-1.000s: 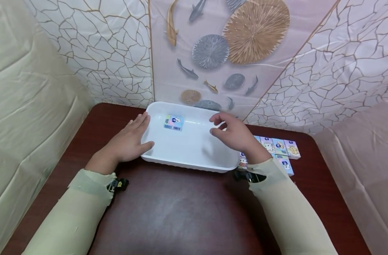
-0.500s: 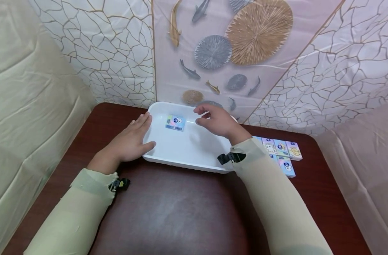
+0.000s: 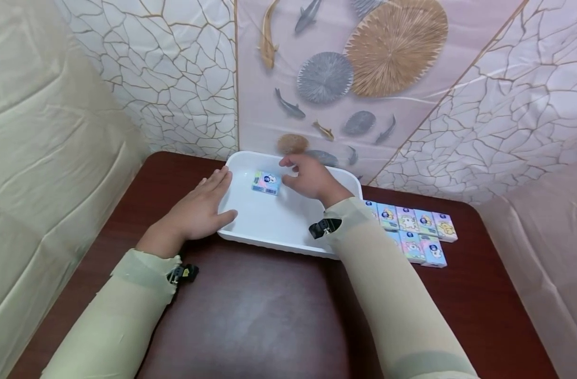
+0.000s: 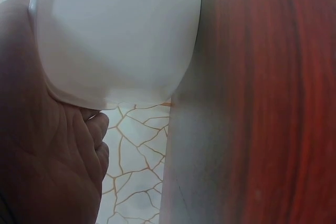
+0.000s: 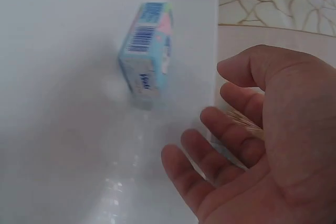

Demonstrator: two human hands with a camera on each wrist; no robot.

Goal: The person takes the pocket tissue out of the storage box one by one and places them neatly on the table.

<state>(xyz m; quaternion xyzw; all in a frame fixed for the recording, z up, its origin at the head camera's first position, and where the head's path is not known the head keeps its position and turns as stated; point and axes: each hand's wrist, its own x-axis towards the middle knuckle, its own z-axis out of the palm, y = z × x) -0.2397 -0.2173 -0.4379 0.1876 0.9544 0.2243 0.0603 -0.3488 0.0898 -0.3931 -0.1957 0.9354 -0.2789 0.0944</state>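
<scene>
A white tray (image 3: 265,221) stands near the back of the table, and one small pastel tissue pack (image 3: 266,182) lies in its back left part. My left hand (image 3: 192,215) rests with straight fingers against the tray's left side, the thumb over the rim. In the left wrist view, the palm (image 4: 58,145) touches the tray's edge. My right hand (image 3: 308,176) is above the tray, just right of the tissue pack. The right wrist view has its fingers loosely bent and apart, holding nothing, with the blue tissue pack (image 5: 146,59) a short gap away.
Several more tissue packs (image 3: 407,220) lie in two rows on the dark red table (image 3: 483,295), right of the tray and partly behind the right forearm. A patterned cloth (image 3: 317,126) hangs behind the table. Pale cloth (image 3: 56,158) hangs at the left.
My right hand has moved left over the tray, from its right side to beside the tissue pack. The left hand stays at the tray's edge. The head view has shifted slightly.
</scene>
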